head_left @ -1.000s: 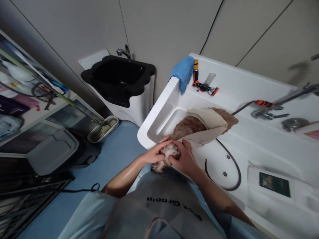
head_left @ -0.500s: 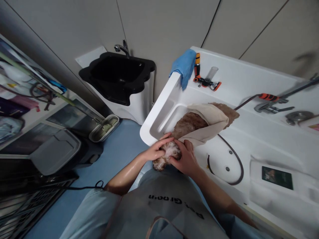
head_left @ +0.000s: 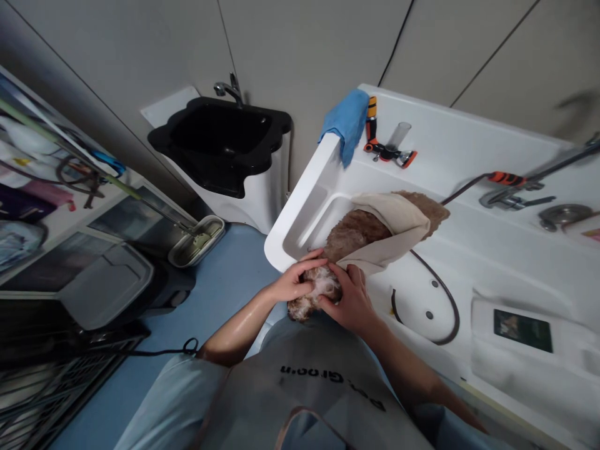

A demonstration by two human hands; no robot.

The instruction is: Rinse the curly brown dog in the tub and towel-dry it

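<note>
A wet brown dog point(head_left: 354, 234) stands in the white tub point(head_left: 293, 219), its head toward me at the near rim. White lather covers the top of the dog's head point(head_left: 324, 282). My left hand point(head_left: 293, 282) is curled round the left side of the head, thumb on the lather. From the other side my right hand point(head_left: 352, 300) clasps the head, with its fingers bent and thumb pressed into the fur. A beige cloth point(head_left: 398, 212) lies across the dog's back and hangs down beside its neck. The dog's face is hidden from view.
A blue cloth point(head_left: 345, 125) hangs over the tub's corner, near an orange-and-black spray nozzle point(head_left: 387, 153). A dark hose point(head_left: 452, 306) curves over the tub floor below the faucet point(head_left: 506, 199). At left stand a black basin point(head_left: 220, 144) and a lidded bin point(head_left: 107, 287).
Hands, dog and cloth keep nearly the same places. My fingers have shifted very slightly on the lathered head, and the view has moved a little.
</note>
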